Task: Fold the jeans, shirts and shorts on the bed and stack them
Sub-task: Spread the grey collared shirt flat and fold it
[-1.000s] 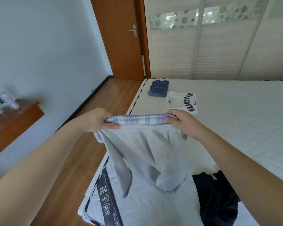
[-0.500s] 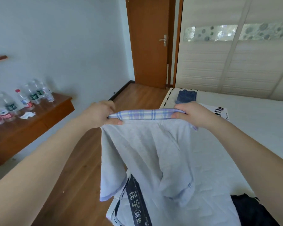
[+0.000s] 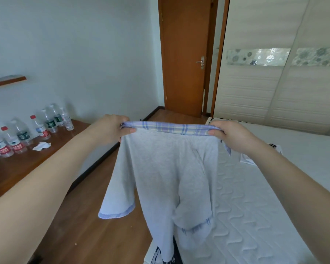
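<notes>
1. Two hands hold up one pair of grey shorts (image 3: 166, 180) by its plaid waistband (image 3: 171, 128), stretched nearly level between them.
2. The left hand (image 3: 111, 130) grips the waistband's left end, fingers curled around the fabric and thumb pressed on the front.
3. The right hand (image 3: 231, 136) pinches the right end, thumb along the band and fingers curled behind it.
4. The shorts hang in the air over the left edge of the bed (image 3: 274, 206) and the wooden floor (image 3: 88, 229); the lower part drapes down toward the mattress corner, and I cannot tell whether it touches.
5. One leg flares out to the left, showing a blue-violet hem (image 3: 115, 214); the other leg hangs lower, with plaid trim at its hem.
6. A folded white shirt (image 3: 246, 160) lies on the bed beyond the right forearm, mostly hidden by it.
7. A wooden counter (image 3: 17, 168) stands along the left wall, carrying a row of water bottles (image 3: 23, 134) and a crumpled white paper (image 3: 42, 146).
8. A brown door (image 3: 183, 54) stands at the far end of the room, beside a pale wardrobe (image 3: 274, 92) with sliding panels behind the bed.
</notes>
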`<action>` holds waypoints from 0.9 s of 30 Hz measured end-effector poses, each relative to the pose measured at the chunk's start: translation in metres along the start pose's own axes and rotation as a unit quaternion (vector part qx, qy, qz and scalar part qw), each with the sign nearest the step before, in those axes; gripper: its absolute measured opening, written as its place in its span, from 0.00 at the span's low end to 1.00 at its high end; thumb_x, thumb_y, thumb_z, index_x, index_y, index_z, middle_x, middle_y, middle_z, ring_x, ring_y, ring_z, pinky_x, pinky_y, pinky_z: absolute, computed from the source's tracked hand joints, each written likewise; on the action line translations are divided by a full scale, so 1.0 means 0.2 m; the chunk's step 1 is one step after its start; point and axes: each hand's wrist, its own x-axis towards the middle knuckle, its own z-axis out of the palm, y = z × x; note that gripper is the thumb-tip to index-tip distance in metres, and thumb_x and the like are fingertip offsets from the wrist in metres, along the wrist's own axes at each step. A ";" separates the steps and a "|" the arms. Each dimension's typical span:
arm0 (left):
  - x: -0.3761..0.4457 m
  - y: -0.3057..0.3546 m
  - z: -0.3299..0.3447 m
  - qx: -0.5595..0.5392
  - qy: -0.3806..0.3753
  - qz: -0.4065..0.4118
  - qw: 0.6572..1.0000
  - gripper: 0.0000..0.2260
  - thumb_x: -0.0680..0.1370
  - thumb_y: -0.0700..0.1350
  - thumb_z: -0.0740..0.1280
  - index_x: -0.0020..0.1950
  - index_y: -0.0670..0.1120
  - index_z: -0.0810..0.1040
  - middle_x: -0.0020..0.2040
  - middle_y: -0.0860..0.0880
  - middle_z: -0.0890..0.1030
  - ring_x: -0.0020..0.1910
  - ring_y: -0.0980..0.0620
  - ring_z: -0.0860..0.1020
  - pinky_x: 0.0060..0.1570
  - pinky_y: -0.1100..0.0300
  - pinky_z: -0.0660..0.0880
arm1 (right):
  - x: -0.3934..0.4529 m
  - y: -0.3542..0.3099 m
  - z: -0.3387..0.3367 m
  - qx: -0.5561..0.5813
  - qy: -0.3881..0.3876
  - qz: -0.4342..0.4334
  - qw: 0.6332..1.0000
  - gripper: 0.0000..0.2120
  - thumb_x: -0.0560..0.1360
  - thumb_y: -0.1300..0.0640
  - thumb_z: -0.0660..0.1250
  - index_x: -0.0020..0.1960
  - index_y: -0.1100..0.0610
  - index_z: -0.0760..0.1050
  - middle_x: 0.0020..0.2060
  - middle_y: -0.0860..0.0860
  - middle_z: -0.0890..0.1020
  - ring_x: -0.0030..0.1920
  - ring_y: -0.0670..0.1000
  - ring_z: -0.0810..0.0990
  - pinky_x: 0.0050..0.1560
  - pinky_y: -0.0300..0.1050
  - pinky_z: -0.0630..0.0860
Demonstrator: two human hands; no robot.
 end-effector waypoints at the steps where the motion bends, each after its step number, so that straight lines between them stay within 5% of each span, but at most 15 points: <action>1: 0.02 0.00 -0.01 -0.012 0.019 -0.003 1.000 0.17 0.79 0.56 0.65 0.39 0.45 0.70 0.32 0.49 0.74 0.36 0.48 0.78 0.37 0.55 0.69 | 0.05 0.00 0.00 0.003 0.013 0.003 1.000 0.08 0.82 0.54 0.62 0.45 0.49 0.75 0.36 0.48 0.78 0.37 0.46 0.76 0.35 0.35 0.67; 5: 0.11 0.00 -0.02 -0.186 0.076 -0.036 0.979 0.15 0.80 0.50 0.66 0.47 0.37 0.73 0.37 0.43 0.73 0.40 0.46 0.77 0.51 0.49 0.78 | 0.22 0.00 0.00 0.040 0.085 0.000 0.996 0.06 0.82 0.56 0.61 0.48 0.52 0.75 0.34 0.42 0.76 0.36 0.39 0.73 0.32 0.27 0.66; 8: 0.19 0.00 -0.01 -0.316 0.113 -0.064 0.940 0.13 0.80 0.47 0.66 0.51 0.35 0.75 0.44 0.37 0.74 0.47 0.46 0.76 0.51 0.56 0.79 | 0.35 0.00 0.03 0.087 0.100 0.020 0.991 0.06 0.82 0.56 0.61 0.49 0.51 0.75 0.35 0.43 0.76 0.37 0.39 0.73 0.32 0.25 0.65; 13: 0.33 -0.07 0.04 -0.410 0.140 -0.071 0.898 0.13 0.79 0.44 0.69 0.51 0.33 0.76 0.48 0.35 0.80 0.48 0.48 0.77 0.59 0.48 0.77 | 0.50 0.01 0.10 0.116 0.098 0.042 0.987 0.07 0.83 0.56 0.60 0.51 0.49 0.76 0.39 0.44 0.79 0.40 0.39 0.74 0.34 0.25 0.66; 16: 0.43 -0.17 0.08 -0.411 0.145 -0.045 0.899 0.14 0.76 0.45 0.72 0.43 0.34 0.75 0.37 0.43 0.72 0.39 0.50 0.70 0.46 0.52 0.74 | 0.55 0.02 0.17 0.134 0.102 0.059 0.984 0.09 0.82 0.57 0.60 0.49 0.49 0.77 0.39 0.44 0.80 0.39 0.39 0.75 0.35 0.25 0.67; 20: 0.62 -0.32 0.13 -0.381 0.116 0.018 0.917 0.17 0.73 0.50 0.75 0.29 0.49 0.71 0.26 0.57 0.64 0.27 0.57 0.61 0.28 0.61 0.57 | 0.61 0.01 0.25 0.148 0.096 0.084 0.981 0.12 0.82 0.59 0.60 0.45 0.46 0.76 0.38 0.44 0.81 0.39 0.40 0.76 0.39 0.31 0.69; 23: 0.77 -0.40 0.17 -0.381 0.077 0.073 0.919 0.20 0.69 0.59 0.74 0.30 0.48 0.71 0.27 0.56 0.65 0.27 0.59 0.63 0.28 0.64 0.57 | 0.63 -0.01 0.30 0.134 0.059 0.104 0.984 0.15 0.83 0.61 0.58 0.45 0.45 0.76 0.32 0.37 0.81 0.35 0.37 0.79 0.40 0.37 0.68; 27: 0.95 -0.44 0.21 -0.349 0.037 0.151 0.924 0.24 0.70 0.62 0.71 0.34 0.43 0.69 0.29 0.54 0.66 0.29 0.61 0.66 0.30 0.67 0.60 | 0.65 -0.07 0.36 0.129 0.055 0.135 0.981 0.15 0.82 0.67 0.57 0.53 0.51 0.78 0.34 0.29 0.80 0.35 0.30 0.78 0.38 0.25 0.68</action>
